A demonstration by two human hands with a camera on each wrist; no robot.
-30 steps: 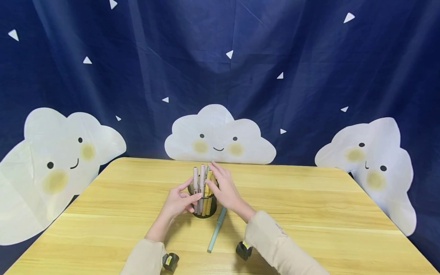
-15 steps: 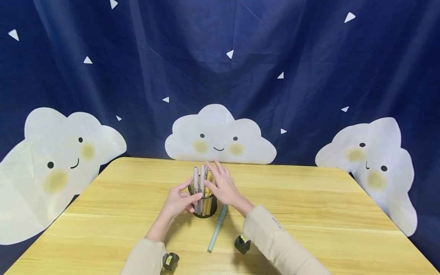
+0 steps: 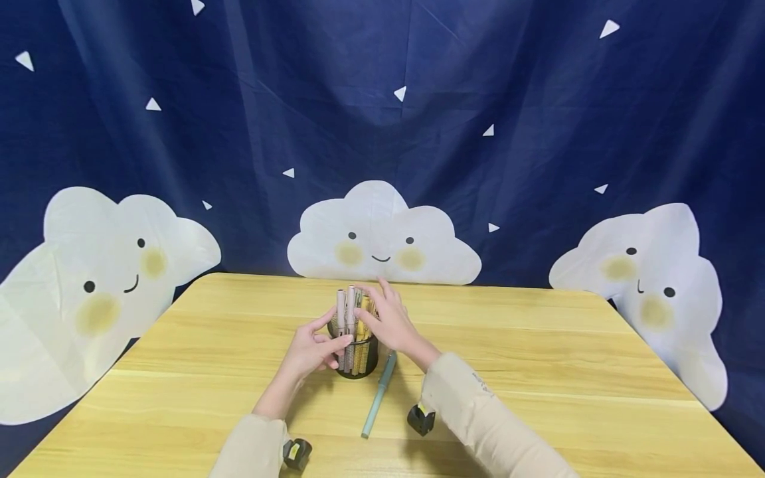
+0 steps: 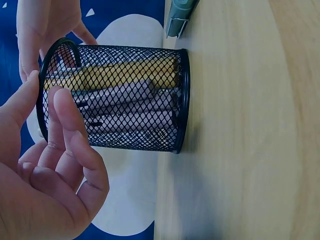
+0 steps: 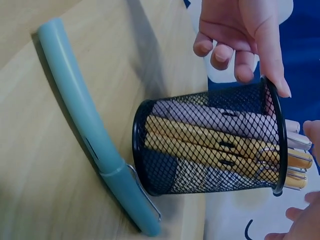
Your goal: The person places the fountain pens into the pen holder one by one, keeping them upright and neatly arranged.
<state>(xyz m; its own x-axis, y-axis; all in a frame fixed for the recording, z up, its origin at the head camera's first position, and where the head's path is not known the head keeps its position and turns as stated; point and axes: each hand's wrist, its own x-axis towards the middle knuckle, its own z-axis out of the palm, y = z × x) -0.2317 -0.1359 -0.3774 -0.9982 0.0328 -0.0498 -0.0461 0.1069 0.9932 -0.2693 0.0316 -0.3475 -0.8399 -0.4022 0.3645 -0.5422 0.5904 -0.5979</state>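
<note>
A black mesh pen holder (image 3: 366, 358) stands upright on the table, with pale pink and yellow pens (image 5: 200, 142) in it. My left hand (image 3: 307, 352) holds the holder at its left side, thumb in front and index finger at the rim (image 4: 41, 110). Over the right side of the opening, my right hand (image 3: 391, 325) has its fingers loosely spread around the pen tops. In the right wrist view its fingertips (image 5: 295, 214) appear apart from the pens. A capped teal pen (image 3: 376, 398) lies on the table, right of the holder and nearer to me.
The wooden table (image 3: 538, 372) reaches back to a dark blue curtain (image 3: 335, 99) printed with smiling clouds. Black wrist devices (image 3: 421, 419) hang below both sleeves, close to the tabletop.
My right hand shifts slightly at the pen tops, its fingers changing their spread and bending a little. The left hand, the holder and the teal pen stay in place.
</note>
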